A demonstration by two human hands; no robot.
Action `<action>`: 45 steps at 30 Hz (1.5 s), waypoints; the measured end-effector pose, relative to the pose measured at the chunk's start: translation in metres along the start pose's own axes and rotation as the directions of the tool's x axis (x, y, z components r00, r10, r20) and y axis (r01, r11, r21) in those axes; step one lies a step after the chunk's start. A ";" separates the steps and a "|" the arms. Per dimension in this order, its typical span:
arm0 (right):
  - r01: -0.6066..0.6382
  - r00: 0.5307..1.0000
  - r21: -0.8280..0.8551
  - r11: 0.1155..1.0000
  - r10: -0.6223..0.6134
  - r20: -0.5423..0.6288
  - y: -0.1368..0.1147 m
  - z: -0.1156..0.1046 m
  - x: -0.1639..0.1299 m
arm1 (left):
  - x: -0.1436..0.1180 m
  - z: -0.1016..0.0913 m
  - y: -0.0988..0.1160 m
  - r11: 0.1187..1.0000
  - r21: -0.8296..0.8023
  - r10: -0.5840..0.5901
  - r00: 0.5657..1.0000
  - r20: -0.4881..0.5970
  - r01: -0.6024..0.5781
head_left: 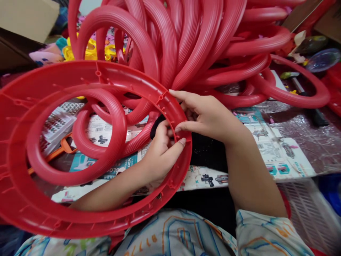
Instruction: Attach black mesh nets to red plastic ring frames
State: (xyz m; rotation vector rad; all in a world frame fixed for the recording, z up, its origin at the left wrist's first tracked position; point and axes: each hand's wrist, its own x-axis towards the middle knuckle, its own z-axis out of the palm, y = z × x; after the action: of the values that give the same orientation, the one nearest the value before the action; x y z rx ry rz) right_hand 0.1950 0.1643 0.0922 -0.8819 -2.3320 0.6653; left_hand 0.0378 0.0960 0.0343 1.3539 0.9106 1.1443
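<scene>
While the left hand [161, 153] clamps the red ring [138, 83] at frame left by its inner edge, the right hand [204, 112] curls at its outer edge, grip unclear; rim work seems underway, likely needing steady support next.

The person wears a loose shirt [162, 234] of pale grey, printed all over with line drawing; blue strokes with soft, shaded edges run beside thin orange ones, and a squared orange-and-blue outline sits nested on the front; small orange characters stand near it, too skewed to read surely; the right sleeve [269, 236] is short and wide, with blue curves and orange marks; the left sleeve [80, 246], partly hidden, carries green lettering-like shapes; both forearms are bare; the fingernails are short; dark cloth [213, 204] shows at the lap.
</scene>
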 end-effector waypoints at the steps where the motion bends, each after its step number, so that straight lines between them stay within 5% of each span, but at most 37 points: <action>1: -0.001 1.000 -0.023 1.000 0.001 0.008 -0.001 0.001 0.001 | 0.001 -0.001 -0.001 0.998 0.050 0.032 0.999 -0.016 -0.031; 7: -0.027 1.000 -0.239 0.971 0.025 -0.010 -0.004 -0.003 0.001 | 0.009 -0.011 -0.003 0.961 0.269 0.068 0.997 -0.041 -0.055; 10: 0.074 0.997 -0.304 0.950 -0.063 0.046 -0.004 -0.009 -0.001 | 0.012 -0.014 0.002 0.900 0.434 0.077 0.995 -0.056 -0.045; 13: 0.165 0.986 -0.261 0.951 -0.160 0.041 -0.006 -0.013 -0.002 | 0.010 -0.013 0.007 0.849 0.520 0.087 0.995 0.043 -0.096; 18: 0.235 0.972 -0.179 0.955 -0.234 0.028 -0.009 -0.013 -0.003 | 0.006 -0.008 0.013 0.835 0.541 0.033 0.990 0.139 -0.104; 27: 0.198 0.979 -0.089 0.976 -0.193 0.064 -0.007 -0.018 -0.003 | -0.002 -0.005 0.013 0.829 0.557 -0.084 0.975 0.204 -0.045; 45: 0.207 0.974 -0.029 0.978 -0.203 0.096 -0.006 -0.021 -0.005 | -0.007 -0.006 0.017 0.949 0.315 -0.114 0.943 0.314 0.010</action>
State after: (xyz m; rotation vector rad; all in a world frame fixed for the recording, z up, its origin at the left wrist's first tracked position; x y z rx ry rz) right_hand 0.2096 0.1618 0.1095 -0.6265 -2.4836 0.5871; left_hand 0.0288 0.0884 0.0502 1.6984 0.9025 0.7126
